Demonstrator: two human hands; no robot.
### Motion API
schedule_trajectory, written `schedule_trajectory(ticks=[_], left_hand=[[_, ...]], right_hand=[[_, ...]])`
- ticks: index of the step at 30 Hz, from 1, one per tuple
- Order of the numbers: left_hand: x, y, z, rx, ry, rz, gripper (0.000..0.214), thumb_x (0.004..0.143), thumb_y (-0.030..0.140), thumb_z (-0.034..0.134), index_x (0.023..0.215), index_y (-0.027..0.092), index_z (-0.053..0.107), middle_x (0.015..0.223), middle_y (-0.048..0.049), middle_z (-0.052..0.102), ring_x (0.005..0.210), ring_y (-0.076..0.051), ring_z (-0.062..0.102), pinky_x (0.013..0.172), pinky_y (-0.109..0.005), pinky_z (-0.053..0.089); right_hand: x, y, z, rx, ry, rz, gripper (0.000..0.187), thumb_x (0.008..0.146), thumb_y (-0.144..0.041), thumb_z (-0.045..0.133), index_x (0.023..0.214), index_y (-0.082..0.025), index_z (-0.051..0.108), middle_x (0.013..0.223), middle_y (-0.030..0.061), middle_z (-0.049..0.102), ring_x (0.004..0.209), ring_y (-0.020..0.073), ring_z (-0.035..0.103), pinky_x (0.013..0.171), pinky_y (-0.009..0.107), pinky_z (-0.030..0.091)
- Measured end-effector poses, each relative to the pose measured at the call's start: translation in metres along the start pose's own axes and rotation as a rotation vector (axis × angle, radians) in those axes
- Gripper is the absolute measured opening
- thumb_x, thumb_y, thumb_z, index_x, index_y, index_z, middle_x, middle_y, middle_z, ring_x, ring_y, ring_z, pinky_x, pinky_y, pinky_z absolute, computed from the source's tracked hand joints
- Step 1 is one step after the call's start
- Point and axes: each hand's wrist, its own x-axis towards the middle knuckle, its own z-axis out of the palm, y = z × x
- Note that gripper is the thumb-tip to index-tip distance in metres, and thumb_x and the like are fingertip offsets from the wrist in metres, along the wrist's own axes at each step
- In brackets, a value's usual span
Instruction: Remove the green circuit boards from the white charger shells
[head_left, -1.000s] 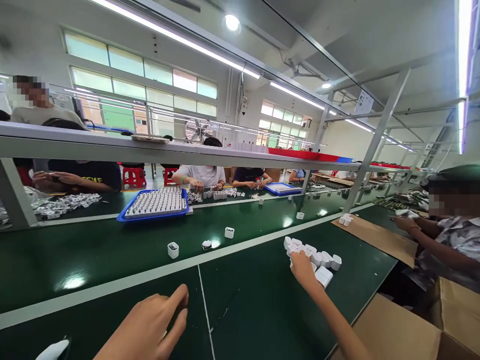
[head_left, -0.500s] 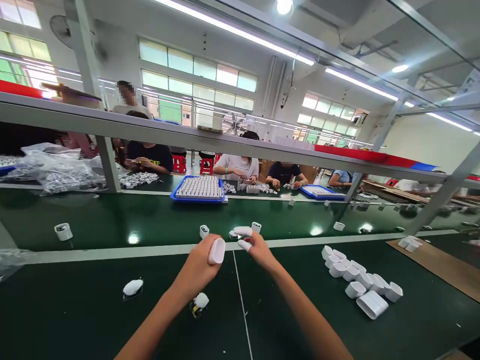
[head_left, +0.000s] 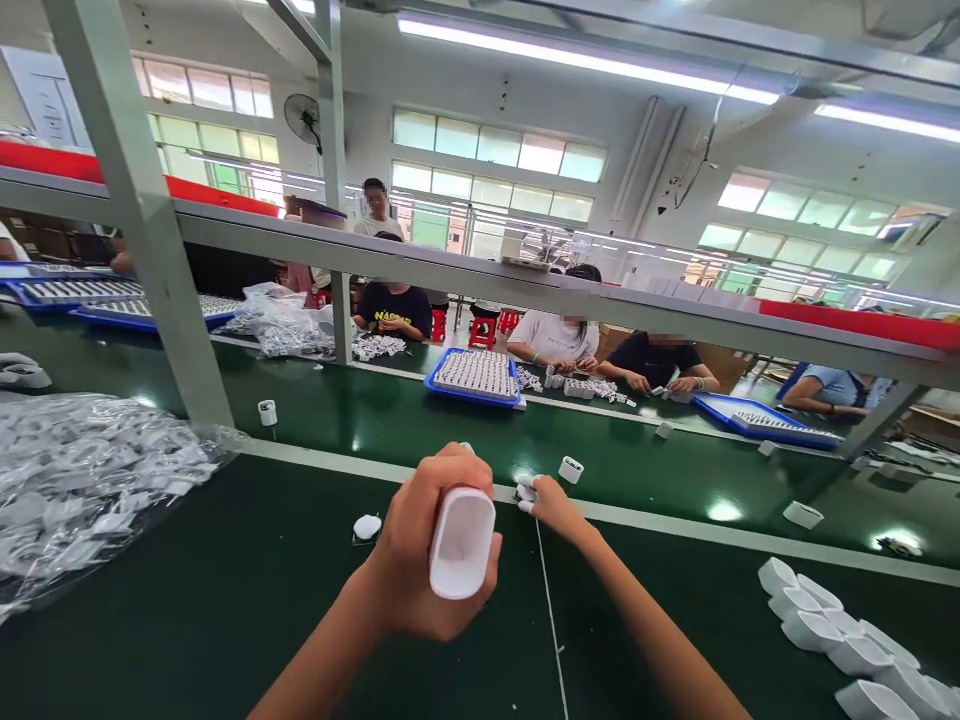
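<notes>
My left hand (head_left: 420,560) is closed round a white plastic shell (head_left: 460,543), open end toward me, held above the green table. My right hand (head_left: 551,503) reaches farther out to the white line on the belt, its fingertips pinched on a small white part (head_left: 526,492) I cannot name. A white shell with an insert (head_left: 570,469) stands just beyond that hand. A small white cap (head_left: 367,526) lies on the table left of my left hand.
A row of empty white shells (head_left: 832,630) lies at the right front. A clear bag of white parts (head_left: 82,480) fills the left. A grey post (head_left: 142,220) and shelf rail (head_left: 525,290) cross ahead. Blue trays (head_left: 476,375) and several seated workers are across the belt.
The view has swung left and down. My left hand drew the shell closer and turned its open end toward me. My right hand moved out to the belt line.
</notes>
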Motion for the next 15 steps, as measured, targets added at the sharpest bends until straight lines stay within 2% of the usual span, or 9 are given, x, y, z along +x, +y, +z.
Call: schedule_trajectory(ticks=[3,5,7,10,12,14,15], left_hand=[[-0.003,0.005,0.001,-0.104,-0.008,-0.006,0.047,0.072,0.011,0.057,0.116,0.020,0.041,0.089,-0.0035,0.050,0.081,-0.019,0.053,0.068,-0.032,0.048],[-0.005,0.006,-0.001,-0.129,-0.053,-0.035,0.049,0.077,0.022,0.058,0.122,0.020,0.039,0.096,-0.0062,0.049,0.089,-0.022,0.052,0.073,-0.035,0.050],[-0.006,0.008,-0.004,-0.112,-0.128,-0.105,0.052,0.083,0.032,0.055,0.130,0.021,0.035,0.106,-0.0090,0.047,0.099,-0.024,0.050,0.081,-0.039,0.051],[-0.005,0.010,-0.005,0.010,-0.230,-0.299,0.051,0.089,0.026,0.051,0.136,0.025,0.030,0.119,-0.0102,0.044,0.105,-0.022,0.052,0.088,-0.038,0.050],[-0.003,0.011,-0.001,0.092,-0.242,-0.420,0.043,0.087,0.019,0.055,0.126,0.026,0.039,0.117,-0.0078,0.049,0.101,-0.019,0.056,0.086,-0.033,0.050],[0.000,0.010,0.005,0.112,-0.205,-0.511,0.026,0.082,0.018,0.062,0.103,0.023,0.047,0.105,-0.0039,0.055,0.095,-0.018,0.060,0.081,-0.030,0.049],[0.001,0.009,0.008,0.103,-0.182,-0.553,0.023,0.080,0.018,0.064,0.093,0.023,0.046,0.098,-0.0021,0.058,0.091,-0.018,0.061,0.077,-0.029,0.049]], right_hand=[[-0.046,-0.011,0.015,-0.053,-0.041,-0.015,0.026,0.093,-0.033,0.061,0.113,-0.015,0.061,0.112,0.0064,0.064,0.101,0.0210,0.063,0.088,0.043,0.054],[-0.068,-0.015,0.020,-0.077,-0.054,-0.013,0.025,0.093,-0.030,0.062,0.114,-0.016,0.061,0.113,0.0067,0.064,0.105,0.0225,0.062,0.091,0.045,0.051],[-0.080,-0.017,0.018,-0.080,-0.070,-0.035,0.026,0.090,-0.025,0.065,0.114,-0.016,0.062,0.117,0.0083,0.063,0.112,0.0254,0.059,0.096,0.049,0.048],[-0.080,-0.016,0.005,-0.025,-0.130,-0.163,0.035,0.079,-0.008,0.069,0.113,-0.020,0.065,0.123,0.0079,0.063,0.119,0.0243,0.056,0.100,0.041,0.046],[-0.075,-0.015,-0.004,0.011,-0.170,-0.242,0.040,0.078,-0.001,0.064,0.111,-0.022,0.067,0.118,0.0053,0.066,0.113,0.0196,0.059,0.097,0.033,0.047],[-0.071,-0.014,-0.007,0.014,-0.184,-0.262,0.030,0.083,-0.005,0.061,0.107,-0.020,0.067,0.109,0.0044,0.068,0.103,0.0181,0.062,0.092,0.034,0.049],[-0.070,-0.013,-0.007,0.008,-0.181,-0.253,0.021,0.086,-0.010,0.062,0.106,-0.018,0.066,0.106,0.0046,0.068,0.100,0.0188,0.062,0.090,0.037,0.050]])
